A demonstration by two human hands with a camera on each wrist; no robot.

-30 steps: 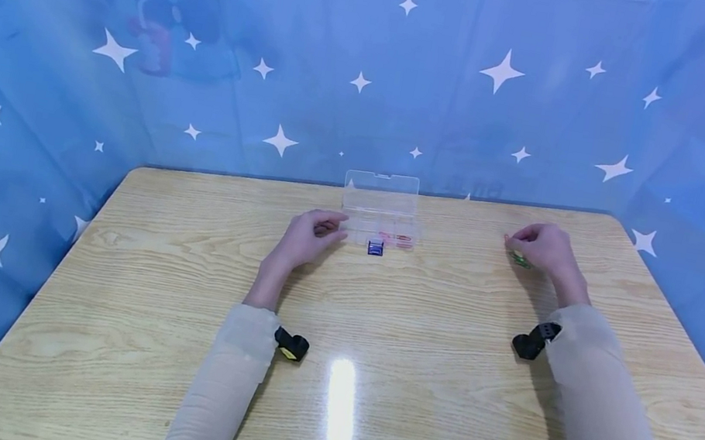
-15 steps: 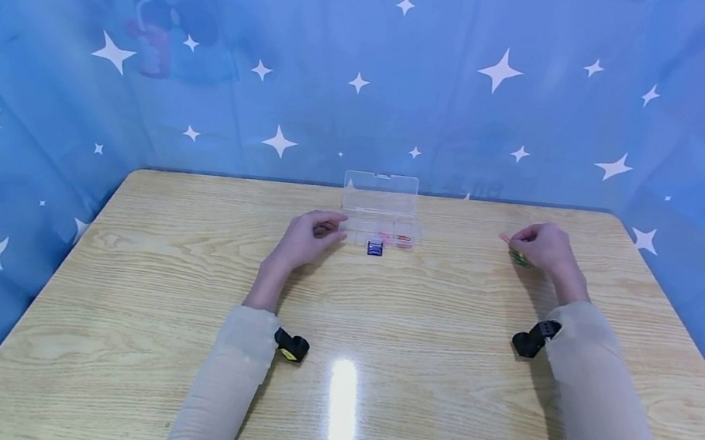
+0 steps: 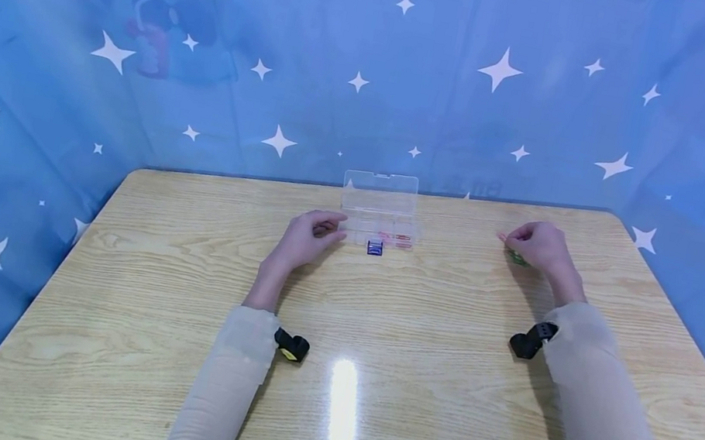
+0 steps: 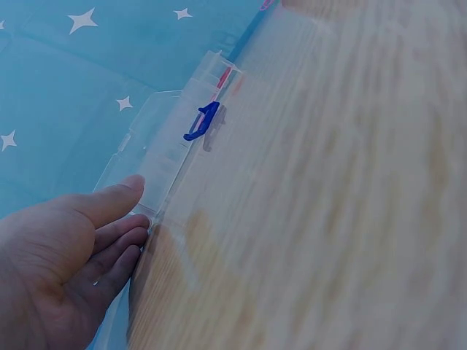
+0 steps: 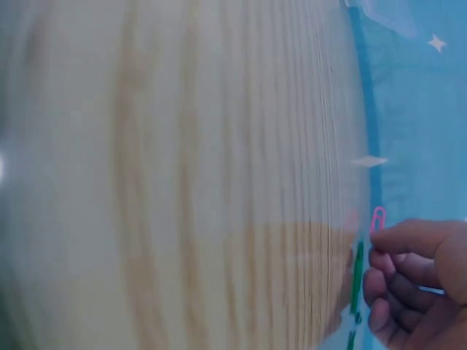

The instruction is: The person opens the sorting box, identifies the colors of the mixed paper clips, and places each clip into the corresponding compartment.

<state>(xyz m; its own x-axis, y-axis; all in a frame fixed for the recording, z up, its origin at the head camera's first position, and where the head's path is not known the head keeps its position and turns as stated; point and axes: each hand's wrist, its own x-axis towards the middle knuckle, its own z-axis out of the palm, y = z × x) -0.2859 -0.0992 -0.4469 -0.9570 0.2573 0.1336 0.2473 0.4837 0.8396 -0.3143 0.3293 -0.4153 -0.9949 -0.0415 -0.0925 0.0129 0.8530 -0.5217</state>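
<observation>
A clear plastic divided box (image 3: 362, 226) stands near the table's back edge, its lid (image 3: 380, 192) raised. The left hand (image 3: 310, 234) is at the box's left end; in the left wrist view its thumb (image 4: 120, 200) and loosely bent fingers are right at the corner. A small blue clasp-like piece (image 3: 375, 248) is at the box's front side. Red and pink clips (image 3: 403, 237) lie in the right compartments. The right hand (image 3: 541, 245) pinches a pink paper clip (image 5: 378, 216) between thumb and forefinger. Green paper clips (image 3: 517, 258) lie just below that hand.
The wooden table (image 3: 408, 387) stretches out in front of both arms, with a bright reflection near the middle. A blue curtain (image 3: 328, 35) with white stars hangs right behind the table. Black cameras (image 3: 525, 343) are worn on both wrists.
The right hand has shifted slightly and holds the pink paper clip a little further left, further out from the fingertips. The left hand and box have stayed still.
</observation>
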